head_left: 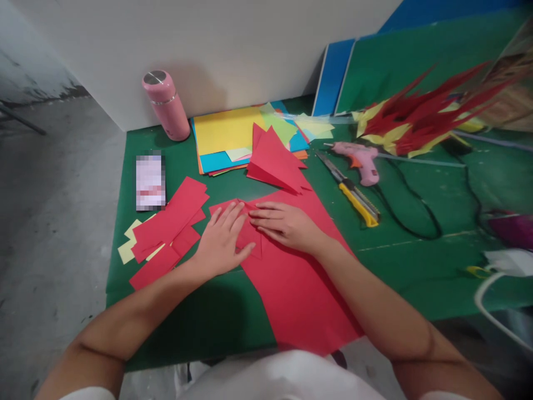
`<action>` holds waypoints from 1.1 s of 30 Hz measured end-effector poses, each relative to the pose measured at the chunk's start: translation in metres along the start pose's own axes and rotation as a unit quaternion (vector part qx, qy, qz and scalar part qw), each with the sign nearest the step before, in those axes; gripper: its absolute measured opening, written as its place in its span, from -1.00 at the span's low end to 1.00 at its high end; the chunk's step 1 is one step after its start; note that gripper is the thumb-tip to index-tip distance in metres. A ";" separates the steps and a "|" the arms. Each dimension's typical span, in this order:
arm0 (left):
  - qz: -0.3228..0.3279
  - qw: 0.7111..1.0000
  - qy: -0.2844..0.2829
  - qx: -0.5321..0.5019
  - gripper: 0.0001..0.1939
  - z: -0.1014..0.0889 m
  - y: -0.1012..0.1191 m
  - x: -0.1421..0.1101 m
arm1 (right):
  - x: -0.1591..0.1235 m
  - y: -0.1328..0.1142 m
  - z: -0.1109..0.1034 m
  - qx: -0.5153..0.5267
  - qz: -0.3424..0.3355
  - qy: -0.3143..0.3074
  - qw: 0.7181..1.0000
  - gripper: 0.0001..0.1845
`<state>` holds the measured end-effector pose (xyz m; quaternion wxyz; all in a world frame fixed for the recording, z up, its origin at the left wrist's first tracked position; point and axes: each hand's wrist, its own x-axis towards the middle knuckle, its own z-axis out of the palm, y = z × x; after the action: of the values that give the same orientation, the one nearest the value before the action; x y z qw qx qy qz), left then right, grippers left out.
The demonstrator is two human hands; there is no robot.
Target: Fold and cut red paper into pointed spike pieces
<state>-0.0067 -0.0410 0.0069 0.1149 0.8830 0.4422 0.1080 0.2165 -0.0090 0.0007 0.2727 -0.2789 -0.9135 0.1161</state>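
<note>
My left hand point(224, 239) lies flat with its fingers spread on a small folded piece of red paper point(252, 243). My right hand point(287, 225) rests beside it, fingers stretched out and pressing the same piece near its upper fold. Part of that piece is hidden under both hands. Beneath it and my right forearm spreads a large red sheet point(303, 300), reaching the table's front edge. A folded red paper shape with pointed tips point(275, 158) lies just beyond my hands. Left of my left hand are several cut red strips point(170, 219) over pale yellow pieces point(126, 251).
Along the back of the green table point(187, 316) stand a pink bottle point(169, 108) and stacked coloured paper point(225, 130). A phone point(150, 183) lies left. On the right are a yellow utility knife point(358, 203), a corded pink glue gun point(362, 161) and red-yellow paper flames point(420, 119).
</note>
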 end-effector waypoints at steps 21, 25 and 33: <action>-0.007 1.000 0.003 0.010 -0.23 -0.001 -0.010 0.004 | 0.000 0.000 -0.001 0.020 0.012 -0.002 1.000 -0.69; -0.011 1.000 -0.002 0.011 -0.24 -0.002 -0.010 0.004 | 0.000 0.001 -0.001 0.021 0.015 -0.011 1.000 -0.69; -0.010 1.000 -0.008 0.009 -0.35 -0.003 -0.009 0.004 | 0.002 0.000 -0.003 0.010 -0.011 0.003 1.000 -0.70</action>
<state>-0.0119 -0.0324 0.0075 0.1118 0.8801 0.4514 0.0958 0.2168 -0.0081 0.0037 0.2789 -0.2661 -0.9147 0.1210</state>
